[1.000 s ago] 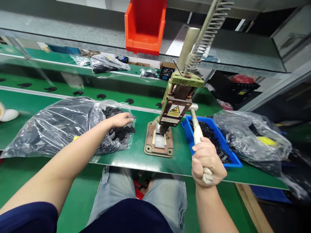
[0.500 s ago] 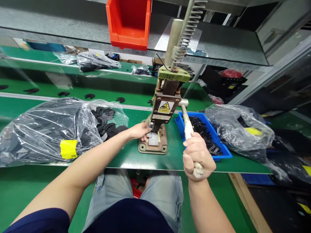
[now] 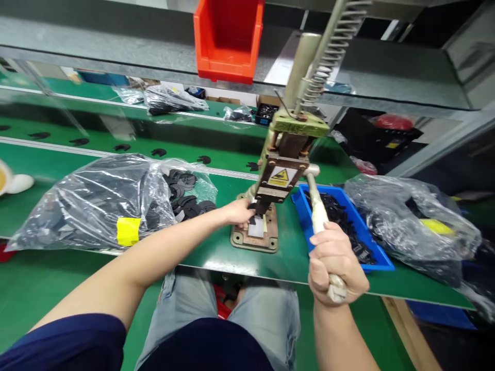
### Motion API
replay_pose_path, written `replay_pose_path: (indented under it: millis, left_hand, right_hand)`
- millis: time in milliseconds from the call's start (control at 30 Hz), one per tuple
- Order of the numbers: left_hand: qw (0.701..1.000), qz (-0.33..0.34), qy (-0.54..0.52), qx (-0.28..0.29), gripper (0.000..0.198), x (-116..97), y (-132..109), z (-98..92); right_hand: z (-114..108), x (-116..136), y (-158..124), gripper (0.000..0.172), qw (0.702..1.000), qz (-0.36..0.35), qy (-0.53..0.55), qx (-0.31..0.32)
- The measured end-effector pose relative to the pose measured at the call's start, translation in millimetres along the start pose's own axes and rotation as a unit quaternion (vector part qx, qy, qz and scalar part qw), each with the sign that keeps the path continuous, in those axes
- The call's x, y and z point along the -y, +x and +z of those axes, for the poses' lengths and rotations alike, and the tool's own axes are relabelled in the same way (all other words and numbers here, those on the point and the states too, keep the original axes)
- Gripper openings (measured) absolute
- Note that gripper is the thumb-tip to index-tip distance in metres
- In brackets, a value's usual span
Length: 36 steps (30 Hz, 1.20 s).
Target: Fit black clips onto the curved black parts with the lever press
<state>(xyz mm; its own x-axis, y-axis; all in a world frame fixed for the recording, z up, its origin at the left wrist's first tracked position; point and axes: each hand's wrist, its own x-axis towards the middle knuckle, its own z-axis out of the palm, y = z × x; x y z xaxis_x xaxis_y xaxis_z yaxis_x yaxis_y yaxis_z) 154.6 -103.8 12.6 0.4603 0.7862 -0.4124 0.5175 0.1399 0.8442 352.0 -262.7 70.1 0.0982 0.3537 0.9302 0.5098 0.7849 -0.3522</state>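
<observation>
While the right hand [image 3: 336, 263] wraps its fingers around the pale lever handle [image 3: 319, 211] of a bench press [image 3: 282, 165], the left hand [image 3: 237, 212] reaches across to the foot of the same machine. There its thumb and fingers pinch a small dark piece [image 3: 252, 206], held at the pale block [image 3: 256, 227] beneath the ram. The fingertips partly cover the piece, so whether it rests on the block cannot be told.

The press stands on a green worktop [image 3: 216, 257], its rusty base plate [image 3: 255, 242] near the front edge. A warning label [image 3: 281, 176] with a yellow triangle faces the wearer, and a tall coil spring [image 3: 334, 56] rises at a slant from the top.

To the left of the press lies a large clear bag [image 3: 93, 201] with a yellow label [image 3: 129, 231]; flat, curved black parts [image 3: 189, 203] show through its right end. To the right, a blue tray [image 3: 381, 262] holds more black pieces [image 3: 344, 221], and beside it sits another clear bag [image 3: 398, 232].

Beyond the worktop, separate black parts [image 3: 158, 152] lie in a row along a green strip [image 3: 220, 147]. Overhead, an orange bin [image 3: 228, 72] sits at the front edge of a grey shelf [image 3: 116, 44].
</observation>
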Motion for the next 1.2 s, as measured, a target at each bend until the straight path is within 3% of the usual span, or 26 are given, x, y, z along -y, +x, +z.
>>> replay_pose_path:
  millis: [67,133,200,233,300,367,433,533,633,767,833,967,1067,1200]
  left_hand:
    - [0.998,0.051,0.018,0.027,0.029,3.4,-9.0,-5.7]
    - [0.988,0.117,0.074,0.061,0.025,11.1,-18.6,-25.1]
    - [0.968,0.171,0.183,0.030,0.022,22.4,-26.5,-57.5]
    - [0.951,0.177,0.252,-0.030,0.021,29.1,-29.0,-76.5]
    - [0.918,0.115,0.356,-0.131,0.025,43.3,-30.1,-114.2]
    - [0.899,0.033,0.412,-0.144,0.033,57.5,-27.2,-143.2]
    - [0.887,-0.027,0.446,-0.119,0.045,69.4,-22.8,-158.3]
    - [0.886,-0.048,0.452,-0.095,0.058,79.2,-16.6,-158.0]
    - [0.911,-0.037,0.403,-0.078,0.059,79.9,-11.6,-148.2]
    - [0.935,-0.009,0.348,-0.064,0.035,78.2,-8.5,-148.2]
    - [0.944,0.019,0.323,-0.058,0.025,78.3,-10.2,-153.9]
    - [0.966,0.118,0.219,-0.069,0.027,72.3,-24.1,-157.7]
    - [0.973,0.152,0.130,-0.114,0.034,61.1,-39.3,-142.2]
    - [0.984,0.166,-0.019,-0.067,0.043,52.6,-46.4,-103.6]
  right_hand:
    - [0.4,-1.4,0.8,0.023,1.000,-0.007,-0.003,-0.005]
    - [1.2,-3.0,0.8,0.023,1.000,-0.008,0.001,-0.011]
    - [2.0,-3.6,0.6,0.023,1.000,-0.006,0.010,-0.013]
    - [2.4,-3.4,0.5,0.023,1.000,-0.005,0.014,-0.013]
    - [3.1,-2.3,0.5,0.024,1.000,-0.003,0.016,-0.010]
    - [4.1,-1.1,0.7,0.025,1.000,-0.001,0.013,-0.015]
    - [5.1,-0.6,0.7,0.025,1.000,0.000,0.010,-0.023]
    - [6.0,-1.1,0.2,0.026,0.999,-0.002,0.010,-0.030]
    - [5.2,-2.0,0.0,0.025,1.000,-0.004,0.009,-0.028]
    - [3.7,-1.8,0.7,0.024,1.000,-0.005,0.011,-0.019]
    - [3.9,-1.3,1.1,0.024,1.000,-0.006,0.015,-0.012]
    - [5.3,-0.1,0.4,0.024,1.000,-0.004,0.011,-0.028]
    - [5.1,0.6,-0.6,0.023,1.000,0.003,0.010,-0.023]
    - [4.1,0.0,-1.0,0.023,1.000,-0.002,0.009,-0.015]
